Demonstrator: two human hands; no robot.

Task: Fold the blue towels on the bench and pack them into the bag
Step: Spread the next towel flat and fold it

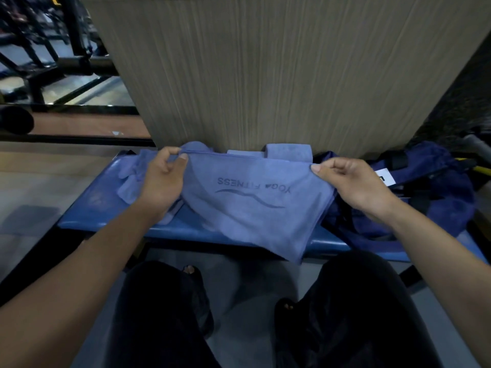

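A light blue towel point(255, 208) printed with dark lettering hangs stretched above the blue padded bench point(87, 208). My left hand point(162, 179) pinches its upper left corner and my right hand point(353, 184) pinches its upper right corner. The towel's lower edge droops past the bench's front edge. A crumpled blue towel point(130, 176) lies on the bench behind my left hand. A folded blue towel point(289, 152) sits at the back against the pillar. A dark navy bag point(425, 192) lies on the bench's right end, partly hidden by my right hand.
A wide beige pillar point(265, 75) rises directly behind the bench. Black gym equipment frames point(53, 62) stand at the upper left. My legs in dark trousers point(164, 314) and my feet are below the bench's front edge.
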